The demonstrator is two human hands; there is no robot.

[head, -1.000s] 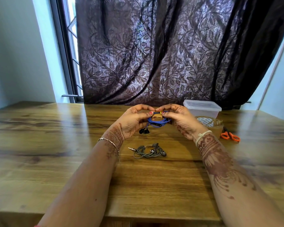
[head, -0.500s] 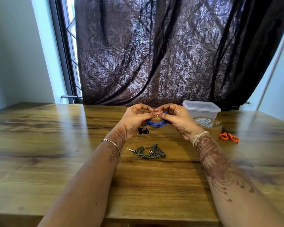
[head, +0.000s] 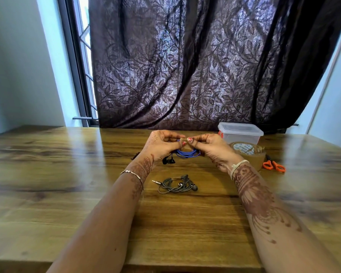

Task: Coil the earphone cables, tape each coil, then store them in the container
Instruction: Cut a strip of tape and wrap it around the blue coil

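A blue earphone coil (head: 187,154) hangs between my two hands above the wooden table (head: 67,194), its black earbuds dangling at the lower left. My left hand (head: 161,144) grips the coil's left side. My right hand (head: 211,146) holds the right side, and both thumbs and forefingers pinch a brown strip of tape (head: 183,139) at the top of the coil. A grey coiled earphone (head: 175,185) lies on the table below my hands. The clear lidded container (head: 241,133) stands at the back right, its lid on.
A roll of brown tape (head: 250,154) sits in front of the container. Orange-handled scissors (head: 274,166) lie to its right. A dark leaf-patterned curtain (head: 185,66) hangs behind the table's far edge, with a window at the left.
My hands have shifted the blue coil slightly; fingertips now pinch the tape strip at the coil's top. The view has tilted a little. The grey earphone has not moved.
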